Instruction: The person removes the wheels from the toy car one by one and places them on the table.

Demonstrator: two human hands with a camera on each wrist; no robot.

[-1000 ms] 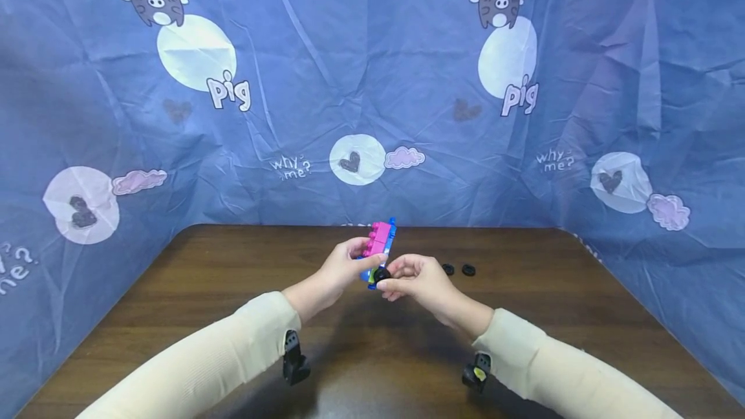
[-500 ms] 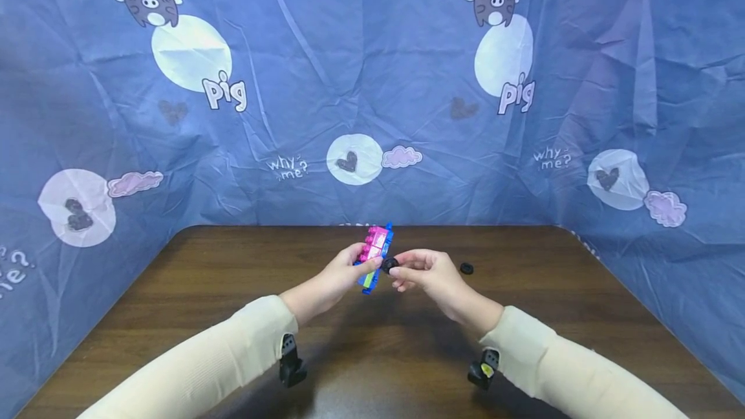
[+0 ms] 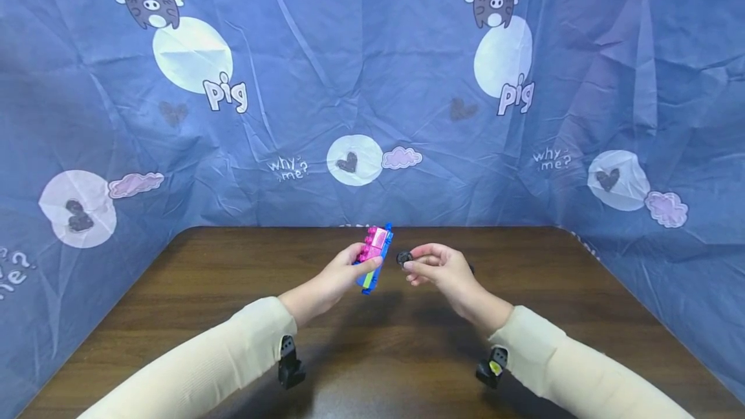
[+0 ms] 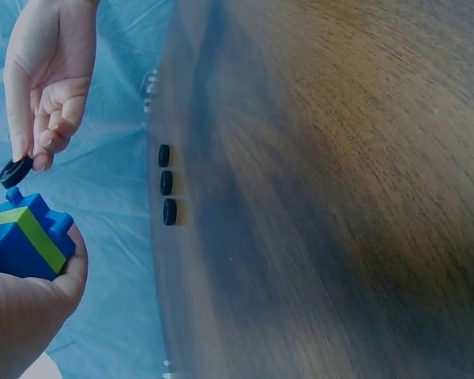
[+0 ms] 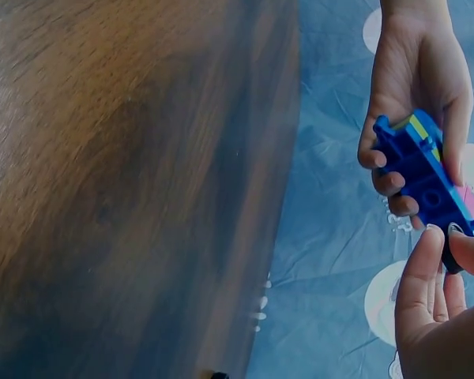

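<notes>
My left hand (image 3: pixel 334 277) grips a toy car (image 3: pixel 369 279) of building blocks, with a blue base, pink blocks and a yellow-green stripe. It is held tilted above the table. Between thumb and fingertips, my right hand (image 3: pixel 447 273) pinches a black wheel (image 3: pixel 403 259), a short gap to the right of the car. Seen by the right wrist camera, the car's blue underside (image 5: pixel 426 185) shows small pegs at its edges and no wheel on the visible ones. The left wrist view also has the pinched wheel (image 4: pixel 16 171), close to a blue peg.
Three black wheels (image 4: pixel 167 183) stand in a row near the edge of the brown wooden table (image 4: pixel 340 189). In the head view my right hand mostly hides them. A blue patterned cloth (image 3: pixel 372 83) hangs behind the table.
The wheel was against the car's near end a second ago. My right hand has drawn it away to the right, and a gap now separates them. The left hand keeps its grip.
</notes>
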